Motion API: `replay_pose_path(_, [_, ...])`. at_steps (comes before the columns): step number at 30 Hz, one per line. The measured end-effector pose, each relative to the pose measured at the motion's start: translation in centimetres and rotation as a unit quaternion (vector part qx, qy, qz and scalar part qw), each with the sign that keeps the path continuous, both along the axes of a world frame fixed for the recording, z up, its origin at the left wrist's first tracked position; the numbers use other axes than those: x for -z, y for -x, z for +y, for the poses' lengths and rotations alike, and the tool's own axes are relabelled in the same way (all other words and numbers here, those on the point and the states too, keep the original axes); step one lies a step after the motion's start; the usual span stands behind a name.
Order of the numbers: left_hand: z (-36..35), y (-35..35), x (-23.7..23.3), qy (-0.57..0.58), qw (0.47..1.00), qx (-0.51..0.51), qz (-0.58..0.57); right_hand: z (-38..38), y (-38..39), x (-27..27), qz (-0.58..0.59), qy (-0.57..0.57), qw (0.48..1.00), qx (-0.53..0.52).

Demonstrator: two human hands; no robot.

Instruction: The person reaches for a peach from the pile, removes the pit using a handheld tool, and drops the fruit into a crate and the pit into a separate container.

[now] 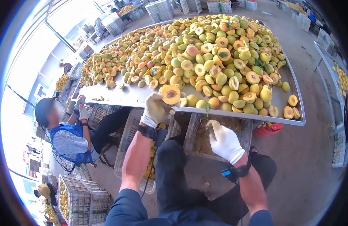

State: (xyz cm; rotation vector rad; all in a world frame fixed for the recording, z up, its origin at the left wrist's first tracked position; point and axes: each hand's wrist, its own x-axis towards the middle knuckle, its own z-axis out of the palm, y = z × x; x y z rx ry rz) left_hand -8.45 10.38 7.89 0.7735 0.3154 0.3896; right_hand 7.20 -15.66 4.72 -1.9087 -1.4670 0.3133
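Your left hand (156,110), in a soiled glove, is hovering at the near edge of the metal table (110,95), its fingers gripping a halved fruit (170,94). That half is sitting just above the table's near edge, its cut face turning up towards you and showing a brownish centre. Your right hand (224,140), in a white glove, is hanging on your side of the table's near edge, its fingers curling around a small metal ring tool (204,121), well apart from the half. On the table, a pile of fruit (181,52) is spreading behind your hands. Below the near edge, a left crate (128,130) is holding yellow pieces, and a right crate (190,132) is holding brownish bits. A red container (268,130) is standing beneath the table's right corner. Left of the table, a person in a blue vest (70,141) is sitting
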Motion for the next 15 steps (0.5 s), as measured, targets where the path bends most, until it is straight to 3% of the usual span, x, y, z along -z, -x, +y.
replay_pose_path(2, [-2.8,-0.5,-0.4,0.015,0.999,0.026,-0.035,0.3,0.5,-0.3,0.028,-0.097,0.995,0.010])
replay_pose_path(5, [-5.6,-1.9,0.0,0.045,0.988,0.091,-0.120,0.5,0.8,-0.8,0.072,-0.143,0.987,0.013])
replay_pose_path(7, [-7.8,-2.8,0.3,0.078,0.987,0.037,-0.135,0.4,0.7,-0.9,0.079,-0.144,0.986,0.021])
replay_pose_path(9, [-9.2,-3.9,1.0,0.100,0.979,0.062,-0.168,0.4,0.6,-0.9,0.060,-0.133,0.989,0.030])
replay_pose_path(11, [-10.8,-5.3,0.9,0.114,0.986,-0.106,-0.063,0.8,0.6,-0.1,0.056,-0.137,0.988,0.037])
replay_pose_path(12, [-10.1,-5.7,3.1,0.099,0.986,-0.095,-0.098,0.9,0.5,0.1,0.056,-0.119,0.990,0.042])
replay_pose_path(15, [-10.1,-6.2,3.8,0.083,0.978,-0.025,-0.189,1.4,0.7,1.0,0.056,-0.086,0.993,0.066])
